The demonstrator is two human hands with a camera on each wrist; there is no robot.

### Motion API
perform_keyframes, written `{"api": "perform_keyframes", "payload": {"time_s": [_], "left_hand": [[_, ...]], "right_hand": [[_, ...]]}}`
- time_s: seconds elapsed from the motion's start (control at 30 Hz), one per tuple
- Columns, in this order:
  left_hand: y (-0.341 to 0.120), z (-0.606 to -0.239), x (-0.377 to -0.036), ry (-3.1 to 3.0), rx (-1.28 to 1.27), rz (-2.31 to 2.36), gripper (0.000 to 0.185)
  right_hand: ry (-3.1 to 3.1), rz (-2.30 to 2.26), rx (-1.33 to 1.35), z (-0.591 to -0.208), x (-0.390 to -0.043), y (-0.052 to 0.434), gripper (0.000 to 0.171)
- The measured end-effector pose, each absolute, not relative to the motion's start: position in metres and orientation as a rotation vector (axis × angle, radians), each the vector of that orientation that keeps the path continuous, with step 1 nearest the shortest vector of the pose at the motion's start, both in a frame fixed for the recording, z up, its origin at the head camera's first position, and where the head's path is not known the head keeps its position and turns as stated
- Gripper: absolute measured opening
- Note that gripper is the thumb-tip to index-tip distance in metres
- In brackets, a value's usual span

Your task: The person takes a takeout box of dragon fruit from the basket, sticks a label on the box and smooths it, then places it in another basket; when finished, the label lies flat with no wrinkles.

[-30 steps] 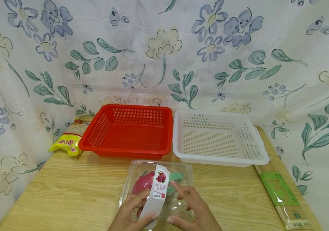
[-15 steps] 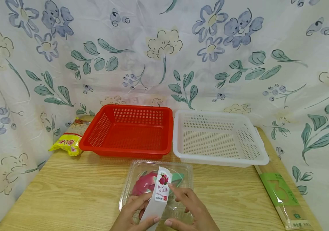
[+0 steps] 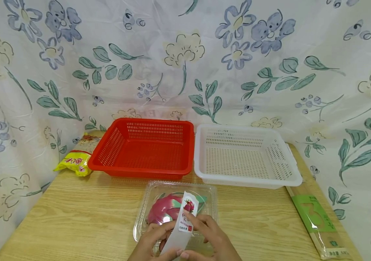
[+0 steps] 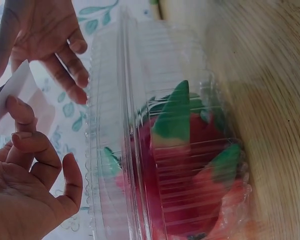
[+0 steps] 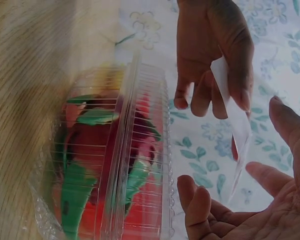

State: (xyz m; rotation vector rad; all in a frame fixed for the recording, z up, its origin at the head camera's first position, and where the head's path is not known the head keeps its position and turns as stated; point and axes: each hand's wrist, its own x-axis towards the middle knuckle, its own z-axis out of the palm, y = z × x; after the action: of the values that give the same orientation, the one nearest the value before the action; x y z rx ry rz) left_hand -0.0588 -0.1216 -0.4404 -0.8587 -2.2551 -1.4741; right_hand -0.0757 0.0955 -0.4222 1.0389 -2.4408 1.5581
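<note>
A white paper strip (image 3: 176,242) bearing a sticker label (image 3: 190,206) printed with a dragon fruit is pinched by my left hand (image 3: 151,241), between thumb and fingers. My right hand (image 3: 213,237) lies at the strip's right side. Its index fingertip is on the printed label, and its thumb is near the strip's lower edge. In the right wrist view the right hand's other fingers (image 5: 197,205) are loosely bent around nothing. Behind the hands, a clear plastic clamshell box (image 3: 180,183) stands closed on the table. Inside it lies a pink dragon fruit (image 3: 162,211) with green-tipped scales (image 4: 172,117).
Beyond the box stand a red plastic basket (image 3: 141,172) and, to its right, a white basket (image 3: 249,181). A yellow-ended food bag (image 3: 78,161) leans by the red basket. A long green-banded packet (image 3: 316,217) lies along the wooden table's (image 3: 74,217) right edge.
The paper strip has shifted right and slightly down with my left hand. My right index finger has moved left, from the label's edge onto its face. The box stays in place.
</note>
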Motion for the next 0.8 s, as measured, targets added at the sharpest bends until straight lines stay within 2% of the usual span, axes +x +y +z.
{"api": "perform_keyframes", "payload": {"time_s": [0.8], "left_hand": [[-0.1168, -0.4348, -0.0498, -2.348, -0.777, -1.513, 0.045]], "right_hand": [[-2.503, 1.603, 0.995, -0.421, -0.0695, 0.09, 0.07]]}}
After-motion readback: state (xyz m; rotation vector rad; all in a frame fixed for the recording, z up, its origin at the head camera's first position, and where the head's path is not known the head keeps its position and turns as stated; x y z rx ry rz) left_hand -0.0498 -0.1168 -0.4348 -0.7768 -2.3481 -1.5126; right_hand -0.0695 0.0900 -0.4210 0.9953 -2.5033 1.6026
